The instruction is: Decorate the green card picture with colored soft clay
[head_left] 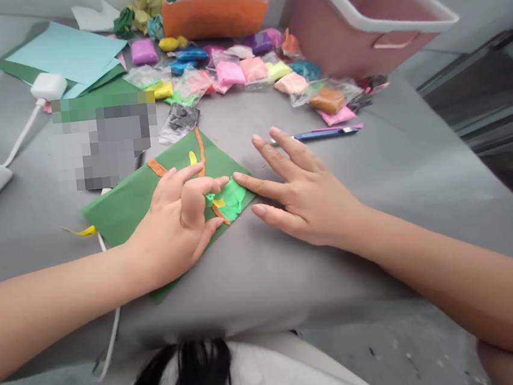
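Clay (237,198) lies bright green, flattened and lumpy on darker paper (122,214); both hands (170,216) (309,196) have fingers parted.

Matt green paper (121,220), smooth light-green clay (235,199), glossy plastic packets (230,73)

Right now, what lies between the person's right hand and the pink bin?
In the head view, a slim blue tool and a thin pink stick, then a pink packet and a brown packet, lie between the right hand and pink bin.
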Demonstrator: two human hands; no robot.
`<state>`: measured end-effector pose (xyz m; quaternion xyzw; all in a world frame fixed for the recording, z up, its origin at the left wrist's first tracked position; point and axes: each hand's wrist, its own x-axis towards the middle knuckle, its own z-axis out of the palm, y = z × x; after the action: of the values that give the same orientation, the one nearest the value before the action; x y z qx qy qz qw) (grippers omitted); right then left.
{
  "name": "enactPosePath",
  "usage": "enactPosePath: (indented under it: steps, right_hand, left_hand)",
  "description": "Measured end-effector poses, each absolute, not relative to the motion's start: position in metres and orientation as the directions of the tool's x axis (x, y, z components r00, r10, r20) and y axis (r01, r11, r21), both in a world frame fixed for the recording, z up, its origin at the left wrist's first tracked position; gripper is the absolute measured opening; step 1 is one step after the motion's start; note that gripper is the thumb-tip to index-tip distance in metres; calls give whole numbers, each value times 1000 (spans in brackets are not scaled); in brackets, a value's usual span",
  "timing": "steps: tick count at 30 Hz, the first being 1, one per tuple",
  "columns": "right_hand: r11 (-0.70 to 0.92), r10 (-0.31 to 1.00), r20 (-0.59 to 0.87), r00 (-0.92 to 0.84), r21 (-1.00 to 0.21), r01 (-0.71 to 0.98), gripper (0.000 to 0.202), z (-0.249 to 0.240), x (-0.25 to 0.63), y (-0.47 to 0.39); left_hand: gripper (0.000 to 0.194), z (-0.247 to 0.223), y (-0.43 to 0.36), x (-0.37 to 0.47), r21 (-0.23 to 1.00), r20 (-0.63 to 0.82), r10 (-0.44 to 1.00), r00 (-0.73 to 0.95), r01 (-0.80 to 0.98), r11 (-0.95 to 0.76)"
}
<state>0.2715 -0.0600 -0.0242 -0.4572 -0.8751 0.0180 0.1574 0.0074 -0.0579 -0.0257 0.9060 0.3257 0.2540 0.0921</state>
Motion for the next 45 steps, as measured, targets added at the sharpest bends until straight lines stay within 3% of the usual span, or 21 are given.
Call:
enactPosePath:
  steps: [11, 17, 23, 30, 34, 39, 45]
  right_hand:
    - [564, 814, 294, -501, -196, 802, 45, -33, 276, -58]
    - [509, 831, 369, -416, -204, 836, 58, -29, 278, -59]
    - [657, 731, 390, -560, -180, 732, 36, -16, 267, -76]
    - [763, 609, 493, -622, -149, 629, 31, -23, 269, -71]
    - [769, 592, 516, -619, -134, 625, 35, -22, 268, -72]
    - [796, 544, 513, -664, -65, 602, 33, -23, 263, -75]
    - [759, 589, 486, -646, -57, 649, 31, -26, 263, -75]
  left_hand:
    - [38, -24, -59, 9, 327, 405, 622, 670, 529, -783]
    - [36, -25, -58, 11, 358, 394, 670, 629, 566, -743]
    - [36, -27, -55, 10, 270, 414, 704, 577, 661, -700]
    - [35, -26, -57, 9, 317, 432, 673, 600, 598, -736]
    - [41, -23, -60, 9, 324, 431, 614, 661, 522, -789]
    - [37, -23, -59, 10, 341, 412, 643, 646, 544, -766]
    - [39, -23, -58, 9, 352, 415, 609, 676, 498, -793]
